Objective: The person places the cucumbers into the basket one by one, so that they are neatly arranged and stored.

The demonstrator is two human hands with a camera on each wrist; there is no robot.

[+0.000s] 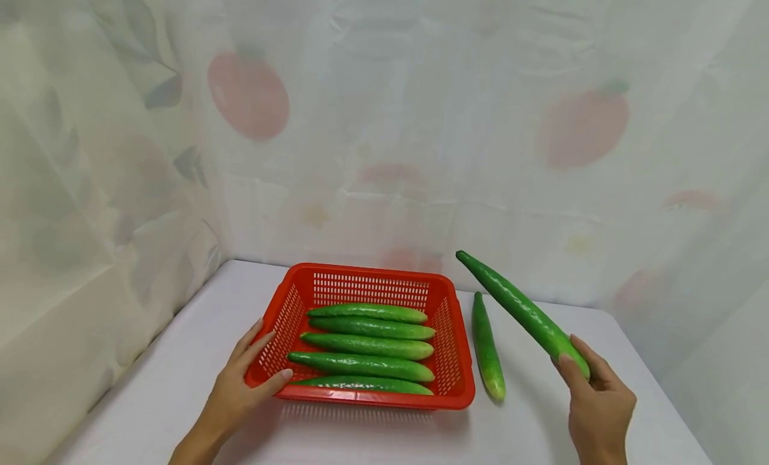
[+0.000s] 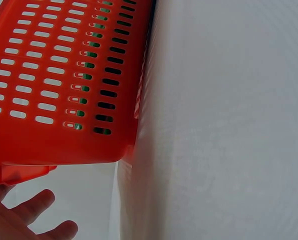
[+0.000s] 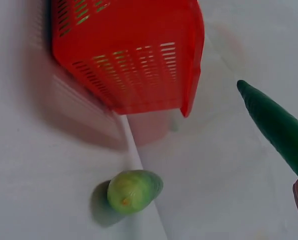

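Note:
In the head view my right hand (image 1: pixel 597 401) grips a long green cucumber (image 1: pixel 523 308) near its paler end, raised over the table with the dark tip pointing up and left. The same cucumber (image 3: pixel 276 125) enters the right wrist view from the right edge. My left hand (image 1: pixel 237 385) rests at the left front corner of a red plastic basket (image 1: pixel 360 399), thumb on the rim and fingers spread. Several cucumbers (image 1: pixel 366 345) lie side by side in the basket. Another cucumber (image 1: pixel 488 351) lies on the table just right of it.
A white cloth covers the table (image 1: pixel 529 418). Pale printed curtains (image 1: pixel 384 118) hang behind it and along both sides. Slotted walls of the basket (image 2: pixel 64 75) fill the upper left of the left wrist view.

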